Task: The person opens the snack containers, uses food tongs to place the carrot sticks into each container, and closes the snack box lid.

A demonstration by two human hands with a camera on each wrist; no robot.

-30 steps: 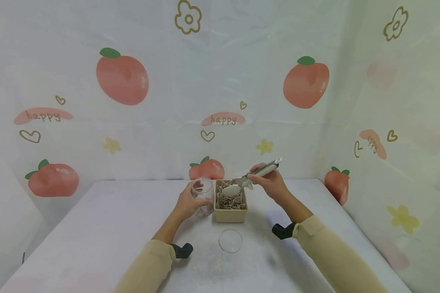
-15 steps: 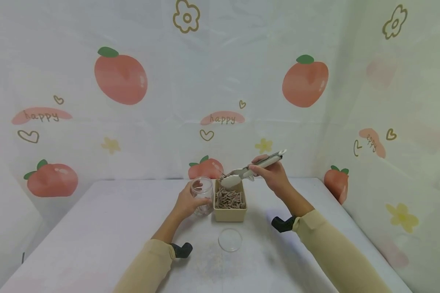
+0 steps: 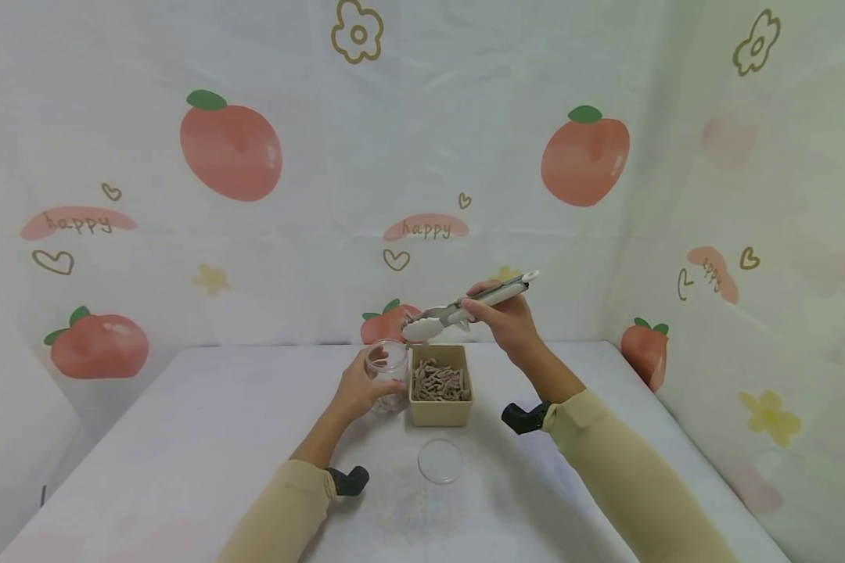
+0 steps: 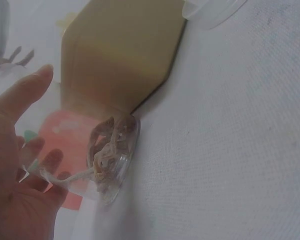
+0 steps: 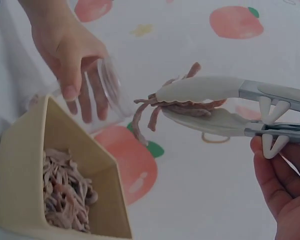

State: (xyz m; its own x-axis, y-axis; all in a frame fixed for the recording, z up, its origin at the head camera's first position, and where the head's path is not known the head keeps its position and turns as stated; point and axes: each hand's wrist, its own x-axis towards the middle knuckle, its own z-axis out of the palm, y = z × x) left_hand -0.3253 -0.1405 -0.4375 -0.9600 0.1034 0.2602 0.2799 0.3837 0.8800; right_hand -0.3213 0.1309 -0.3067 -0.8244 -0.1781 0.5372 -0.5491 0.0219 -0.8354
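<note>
My left hand (image 3: 357, 389) holds a clear jar (image 3: 387, 356) upright by its side, thumb and fingers around it. A few brownish dried strips (image 4: 110, 155) lie at the jar's bottom. With my right hand (image 3: 512, 320) I grip white-and-grey tongs (image 3: 454, 314). Their heads pinch a small bunch of brownish strips (image 5: 152, 112), whose ends stick out past the tips. In the head view the tongs' tips are above and just right of the jar's mouth. Right beside the jar stands a beige box (image 3: 441, 415) partly filled with more strips (image 5: 65, 192).
A clear round lid (image 3: 440, 461) lies on the white table (image 3: 218, 438) in front of the box. Behind the table hangs a white sheet (image 3: 310, 297) printed with peaches, and another stretch of it runs along the right side.
My right hand has raised the tongs out of the box with a bunch of strips and moved them left toward the jar. The left hand and jar have stayed in place.
</note>
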